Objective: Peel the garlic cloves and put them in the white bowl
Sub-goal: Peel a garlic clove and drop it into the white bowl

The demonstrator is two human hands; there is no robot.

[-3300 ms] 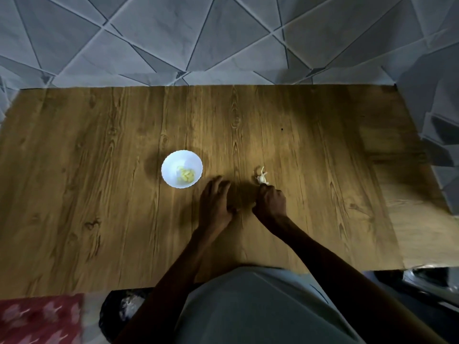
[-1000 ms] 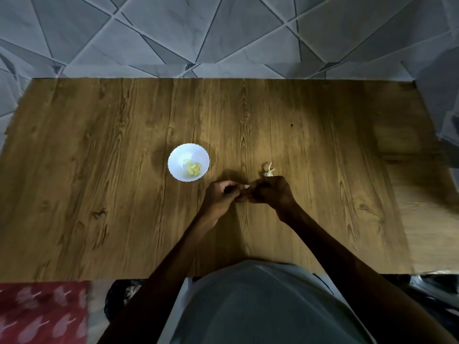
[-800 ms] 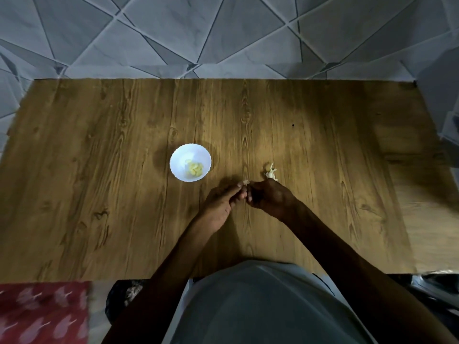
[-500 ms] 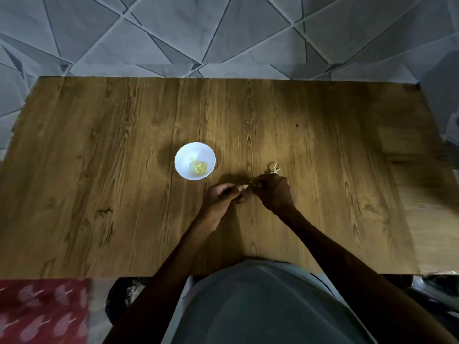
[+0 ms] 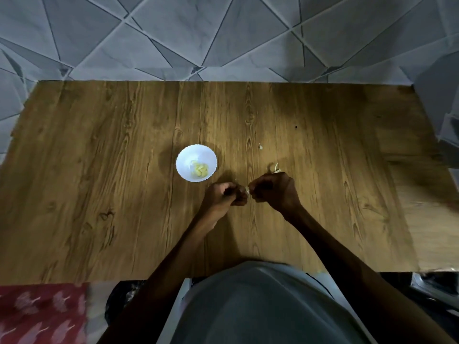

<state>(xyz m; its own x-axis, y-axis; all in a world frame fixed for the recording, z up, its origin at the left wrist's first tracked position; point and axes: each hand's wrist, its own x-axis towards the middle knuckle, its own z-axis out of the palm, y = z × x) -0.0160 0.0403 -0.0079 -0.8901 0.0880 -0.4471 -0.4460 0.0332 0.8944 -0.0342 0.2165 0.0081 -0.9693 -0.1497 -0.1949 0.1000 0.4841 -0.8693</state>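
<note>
A small white bowl (image 5: 185,156) stands on the wooden table (image 5: 99,170) and holds a few peeled yellow cloves (image 5: 200,169). Just right of and nearer than the bowl, my left hand (image 5: 223,196) and my right hand (image 5: 274,191) meet with curled fingers. Both pinch a small pale garlic clove (image 5: 247,190) between their fingertips; most of it is hidden. The rest of the garlic head (image 5: 276,169), white and papery, lies on the table right behind my right hand.
A tiny scrap of white skin (image 5: 260,146) lies on the table beyond the hands. Grey tiled floor surrounds the table on the far side. A red patterned cloth (image 5: 42,314) lies by the near left edge, below table level.
Both hands came together from resting on the table and now hold a clove between them. A scrap of skin has appeared on the table beyond the garlic head.
</note>
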